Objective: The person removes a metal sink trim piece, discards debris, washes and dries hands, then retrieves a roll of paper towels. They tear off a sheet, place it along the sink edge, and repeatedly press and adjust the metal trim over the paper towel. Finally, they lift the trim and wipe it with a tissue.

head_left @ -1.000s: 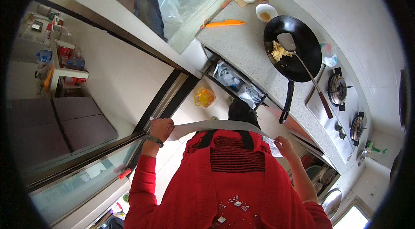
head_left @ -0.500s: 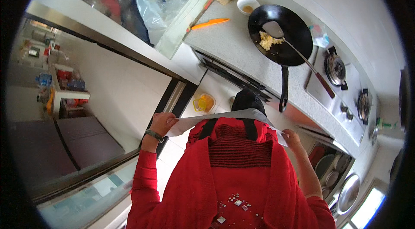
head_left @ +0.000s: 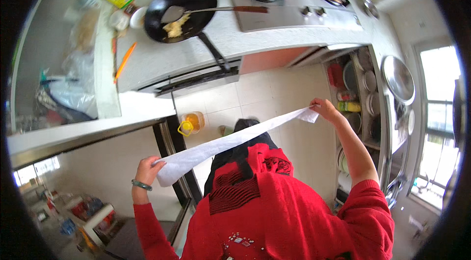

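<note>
Right, we have both hands up and set well apart, a long white strip of thin, sheet-like material (head_left: 228, 143) stretched between them in front of the body, above the pale tiled floor (head_left: 223, 93). Our left hand (head_left: 145, 170), a greenish bangle (head_left: 142, 185) at its wrist, is clamped on the wider, lower end; our right hand (head_left: 325, 109) pinches the higher end, where a corner hangs below the fingers. Just beyond the strip, on the floor, we spot a clear bottle of amber liquid with a yellow handle (head_left: 195, 121). Up on the grey speckled countertop (head_left: 267, 41) sits a round black wok (head_left: 203, 2), holding crumbly yellow food (head_left: 175, 25) and a metal spatula whose brown handle (head_left: 250, 9) reaches over the silver two-burner stove (head_left: 294, 20).
</note>
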The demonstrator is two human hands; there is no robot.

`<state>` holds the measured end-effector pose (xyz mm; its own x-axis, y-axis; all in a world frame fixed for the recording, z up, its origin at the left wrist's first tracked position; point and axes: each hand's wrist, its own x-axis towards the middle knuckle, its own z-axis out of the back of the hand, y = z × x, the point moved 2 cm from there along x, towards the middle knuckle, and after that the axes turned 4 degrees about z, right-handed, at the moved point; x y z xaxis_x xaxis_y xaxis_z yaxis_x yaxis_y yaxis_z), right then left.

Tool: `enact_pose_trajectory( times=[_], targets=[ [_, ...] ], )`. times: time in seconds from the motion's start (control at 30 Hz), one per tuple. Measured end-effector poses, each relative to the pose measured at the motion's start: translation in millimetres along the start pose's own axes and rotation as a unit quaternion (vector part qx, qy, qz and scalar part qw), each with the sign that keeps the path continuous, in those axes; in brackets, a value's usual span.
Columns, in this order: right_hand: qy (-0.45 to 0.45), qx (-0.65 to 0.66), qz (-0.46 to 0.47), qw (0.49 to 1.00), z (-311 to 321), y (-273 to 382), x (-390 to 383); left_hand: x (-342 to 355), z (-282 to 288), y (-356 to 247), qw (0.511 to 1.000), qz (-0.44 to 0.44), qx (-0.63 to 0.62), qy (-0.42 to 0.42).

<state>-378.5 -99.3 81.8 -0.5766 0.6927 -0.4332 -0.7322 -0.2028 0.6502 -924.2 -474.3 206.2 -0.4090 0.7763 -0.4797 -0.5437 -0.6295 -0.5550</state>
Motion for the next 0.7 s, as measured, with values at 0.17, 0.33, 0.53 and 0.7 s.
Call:
enact_pose_trajectory(
  times=[0.17,0.33,0.53,0.7],
  targets=[
    [-0.063,0.260,-0.092,0.959,16,-28,-62,-5,-6,-31,0.992,0.024,0.056,0.110],
    [-0.159,0.358,-0.197,0.899,32,-73,-161,-12,-47,-80,0.977,-0.019,0.112,0.179],
    [-0.364,0.375,-0.192,0.830,46,-159,-360,-35,-145,-171,0.942,-0.091,0.165,0.276],
    [-0.476,0.385,-0.170,0.772,37,-209,-548,-40,-226,-252,0.902,-0.231,0.237,0.276]
  ],
)
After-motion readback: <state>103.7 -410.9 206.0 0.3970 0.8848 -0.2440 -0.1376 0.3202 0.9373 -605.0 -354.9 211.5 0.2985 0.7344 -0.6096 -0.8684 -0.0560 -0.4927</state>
